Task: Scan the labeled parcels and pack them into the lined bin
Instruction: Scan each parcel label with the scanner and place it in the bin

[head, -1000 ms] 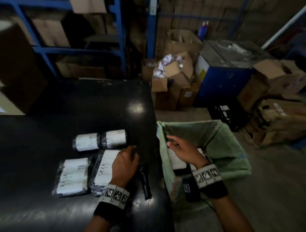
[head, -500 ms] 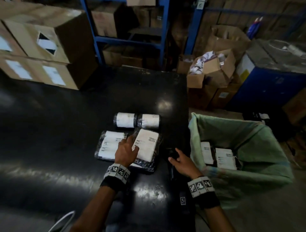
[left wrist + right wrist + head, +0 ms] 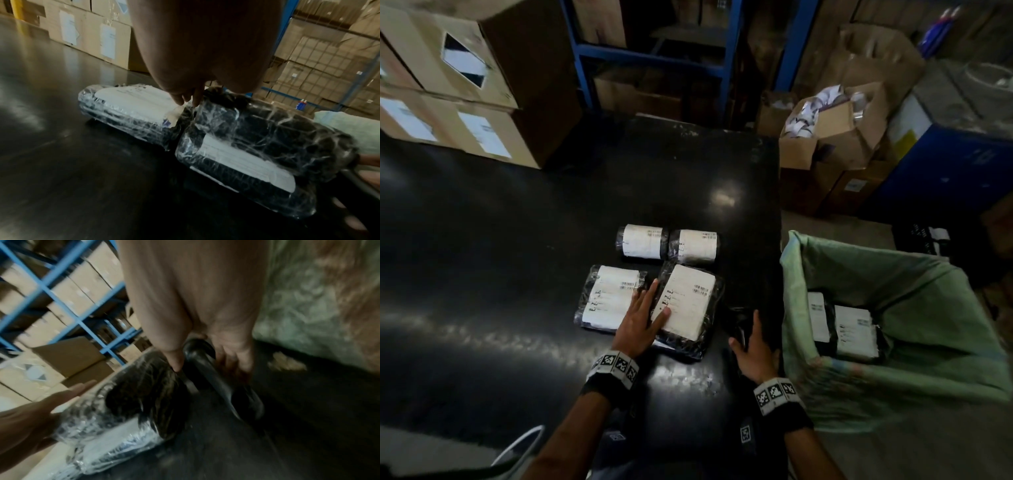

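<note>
Black plastic fills the right hand: its grip sits over a dark scanner lying on the surface, thumb on one side and fingers on the other, though blur leaves it unclear whether they have clenched round it. The left hand lies flat, fingers straight, across the seam between two flat parcels, its thumb on the white label of the right flat parcel and its fingers reaching onto the left flat parcel.

Both are dark bundles in clear film, their long axes running from the lower frame toward the upper frame, the right one tilted slightly clockwise. Above them in the head view two rolled parcels lie end to end, long axes running left to right. Each label carries barcodes and lines of print too small to read.

The surface is glossy black and throws back patches of light. At the right of the frame stands the lined bin, its liner pale green, with two labelled parcels inside. Cardboard cartons with white sheets fill the upper left, blue shelving stands at the top centre, and open boxes of scrap paper crowd the floor at upper right.
</note>
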